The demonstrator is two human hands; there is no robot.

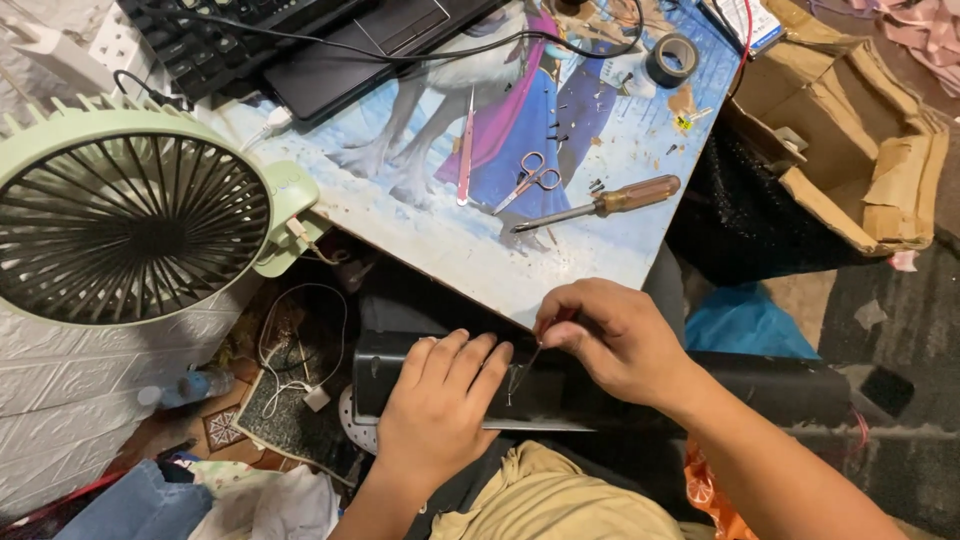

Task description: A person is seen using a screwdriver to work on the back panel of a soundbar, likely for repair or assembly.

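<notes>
A long black bar-shaped device (770,385) lies across my lap, below the table's near edge. My left hand (440,400) rests flat on its left part, fingers spread over the top face. My right hand (610,335) pinches a thin metal tool (527,365) with a reddish handle end, its tip touching the device just right of my left fingers. On the table above lie a screwdriver (600,205) with an amber handle, small pink-handled scissors (530,180) and pink tweezers (466,150).
The table (470,250) has a cartoon-printed top, with a black laptop (340,50) and a tape roll (671,58) at its far side. A pale green fan (130,215) stands at left. A torn cardboard box (850,150) sits at right. Cables and cloth lie on the floor.
</notes>
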